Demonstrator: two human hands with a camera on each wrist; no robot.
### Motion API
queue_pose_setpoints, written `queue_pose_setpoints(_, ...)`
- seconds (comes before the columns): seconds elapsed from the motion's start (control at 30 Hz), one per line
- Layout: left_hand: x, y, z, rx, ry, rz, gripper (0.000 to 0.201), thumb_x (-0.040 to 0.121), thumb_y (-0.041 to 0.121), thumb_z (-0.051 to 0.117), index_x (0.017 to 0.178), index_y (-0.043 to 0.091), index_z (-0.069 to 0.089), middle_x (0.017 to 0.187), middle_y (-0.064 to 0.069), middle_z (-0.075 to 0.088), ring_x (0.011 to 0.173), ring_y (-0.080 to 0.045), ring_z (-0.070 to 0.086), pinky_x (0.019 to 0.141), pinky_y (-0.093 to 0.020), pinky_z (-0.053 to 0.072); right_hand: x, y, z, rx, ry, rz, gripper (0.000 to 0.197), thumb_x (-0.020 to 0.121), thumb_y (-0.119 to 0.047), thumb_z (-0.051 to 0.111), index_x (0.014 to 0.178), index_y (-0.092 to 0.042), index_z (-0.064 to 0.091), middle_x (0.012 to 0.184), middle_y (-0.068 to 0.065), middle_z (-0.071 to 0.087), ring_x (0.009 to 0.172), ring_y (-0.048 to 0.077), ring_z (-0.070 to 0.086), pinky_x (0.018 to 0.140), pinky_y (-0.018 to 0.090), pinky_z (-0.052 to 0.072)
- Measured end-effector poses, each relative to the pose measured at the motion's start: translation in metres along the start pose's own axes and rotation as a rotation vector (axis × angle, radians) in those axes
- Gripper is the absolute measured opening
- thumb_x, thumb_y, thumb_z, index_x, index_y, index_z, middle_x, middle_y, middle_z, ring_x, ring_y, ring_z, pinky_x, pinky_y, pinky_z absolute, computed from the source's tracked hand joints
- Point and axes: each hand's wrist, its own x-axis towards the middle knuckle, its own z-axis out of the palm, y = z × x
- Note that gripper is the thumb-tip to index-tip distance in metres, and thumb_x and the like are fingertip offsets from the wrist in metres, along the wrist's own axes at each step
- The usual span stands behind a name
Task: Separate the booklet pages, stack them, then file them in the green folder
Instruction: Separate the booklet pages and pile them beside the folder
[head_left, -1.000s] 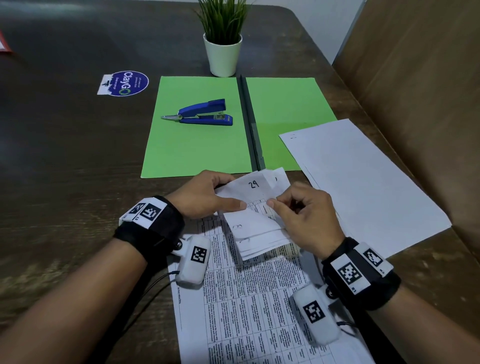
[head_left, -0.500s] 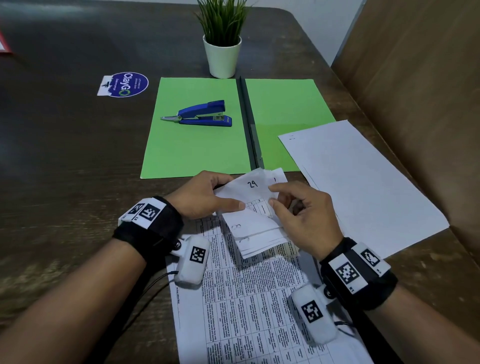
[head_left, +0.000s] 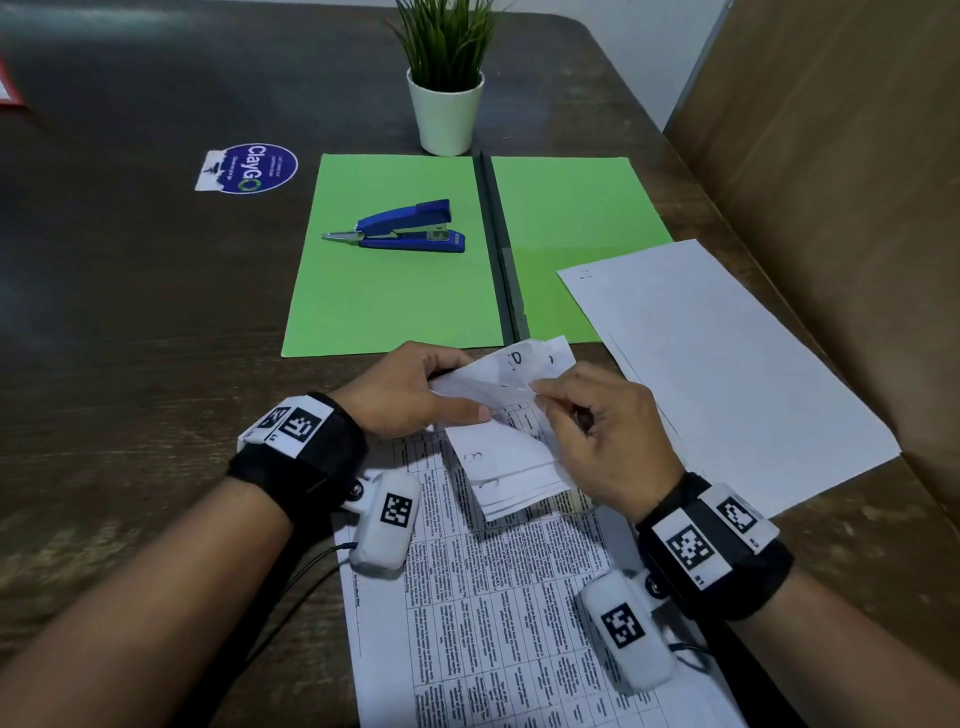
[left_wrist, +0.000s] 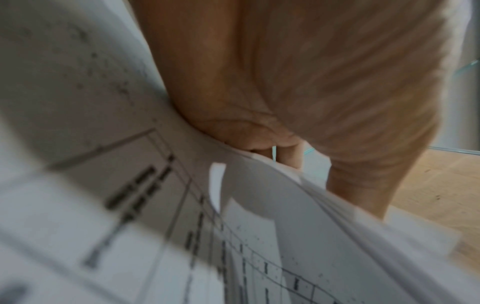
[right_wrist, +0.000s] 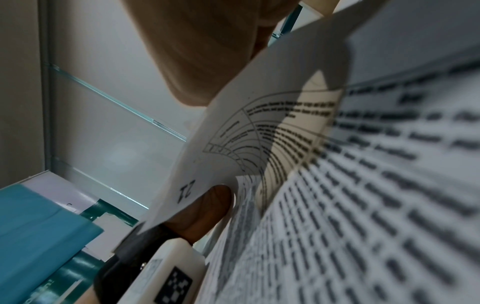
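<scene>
Two-handed grip on booklet pages

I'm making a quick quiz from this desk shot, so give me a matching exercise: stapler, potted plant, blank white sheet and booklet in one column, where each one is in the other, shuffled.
Things:
1. stapler
2. potted plant
3. blank white sheet
4. booklet

Places:
A. held in the left hand and right hand
B. beyond the green folder's far edge
C. on the folder's left flap
D. overlapping the folder's right flap

Pairs: 1-C, 2-B, 3-D, 4-A
</scene>
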Motion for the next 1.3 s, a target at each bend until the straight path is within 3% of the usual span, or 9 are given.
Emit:
queue_pose_setpoints(0.2,-0.001,0.001,-0.001,-0.008,-0.015,-0.006,0.032,0.077,0.017,0.086,0.108,0.017,0.076,0.108,-0.002,0.078,0.107,-0.041,0.068,0.097,-0.066,0.050,-0.001,-0.001,-0.001,0.003,0.081,-0.014,0.012,0.083,-0.010,0.070,0.090,-0.014,0.079,0.076,-0.004,0.071,0.064,0.009,0.060,0.060,0.025,0.051)
queue_pose_setpoints(0.33,-0.002,0.001,0.000,-0.036,-0.029,0.001,0.038,0.070,0.040,0.085,0.103,0.022,0.077,0.106,-0.003,0.078,0.102,-0.035,0.072,0.099,-0.062,0.051,0.002,-0.005,-0.005,-0.086,0.043,-0.022,0.008,0.080,-0.010,0.070,0.084,-0.015,0.076,0.079,-0.003,0.062,0.076,0.019,0.059,0.063,0.034,0.050)
queue_pose_setpoints(0.47,-0.004,0.007,0.003,-0.032,0.002,0.002,0.056,0.080,0.075,0.062,0.099,0.025,0.079,0.104,-0.008,0.078,0.101,-0.033,0.071,0.105,-0.052,0.048,0.001,-0.016,-0.008,-0.173,-0.049,0.010,0.003,0.080,-0.019,0.068,0.081,-0.018,0.071,0.083,-0.006,0.053,0.084,0.018,0.055,0.066,0.037,0.050)
queue_pose_setpoints(0.53,-0.004,0.007,0.002,-0.053,0.014,-0.010,0.044,0.089,0.060,0.063,0.098,0.021,0.079,0.101,-0.005,0.079,0.094,-0.023,0.073,0.101,-0.045,0.050,0.000,-0.020,-0.008,-0.155,-0.083,0.025,0.008,0.081,-0.024,0.065,0.081,-0.018,0.070,0.086,-0.008,0.053,0.086,0.015,0.055,0.066,0.034,0.049)
queue_pose_setpoints(0.63,0.000,0.003,0.001,-0.038,0.024,-0.008,0.012,0.091,0.022,0.074,0.100,0.016,0.076,0.101,-0.008,0.079,0.089,-0.027,0.072,0.096,-0.053,0.053,-0.001,-0.027,-0.009,-0.065,-0.166,0.094,0.014,0.090,-0.030,0.065,0.093,-0.018,0.072,0.099,-0.009,0.060,0.092,0.010,0.057,0.068,0.024,0.046)
queue_pose_setpoints(0.77,0.000,0.000,-0.001,0.034,0.004,-0.011,0.021,0.086,0.007,0.078,0.104,0.017,0.074,0.103,-0.004,0.079,0.097,-0.031,0.074,0.094,-0.053,0.057,0.001,-0.024,-0.008,0.061,-0.108,0.283,0.032,0.097,-0.036,0.060,0.125,-0.022,0.061,0.103,-0.011,0.066,0.085,0.005,0.064,0.071,0.027,0.055)
queue_pose_setpoints(0.87,0.000,0.000,-0.002,0.050,-0.010,-0.006,0.031,0.080,0.007,0.082,0.109,0.016,0.073,0.106,-0.003,0.078,0.099,-0.028,0.074,0.096,-0.051,0.056,0.001,-0.015,-0.005,-0.044,-0.031,0.286,0.025,0.083,-0.032,0.077,0.105,-0.024,0.067,0.085,-0.010,0.060,0.071,0.008,0.059,0.065,0.026,0.050)
queue_pose_setpoints(1.0,0.000,0.000,-0.003,0.058,-0.018,0.005,0.034,0.077,0.009,0.084,0.108,0.018,0.073,0.106,-0.002,0.078,0.100,-0.027,0.073,0.096,-0.050,0.056,0.000,-0.011,-0.003,-0.004,-0.005,0.345,0.018,0.077,-0.024,0.083,0.070,-0.020,0.067,0.073,-0.007,0.060,0.065,0.013,0.058,0.059,0.028,0.048)
queue_pose_setpoints(1.3,0.001,0.002,0.000,-0.028,-0.003,-0.009,0.015,0.094,0.013,0.069,0.108,0.016,0.074,0.104,-0.004,0.079,0.090,-0.020,0.074,0.095,-0.041,0.057,-0.001,-0.008,-0.001,0.085,-0.033,0.325,0.018,0.085,-0.013,0.075,0.068,-0.016,0.070,0.069,-0.009,0.061,0.060,0.004,0.051,0.059,0.018,0.041)
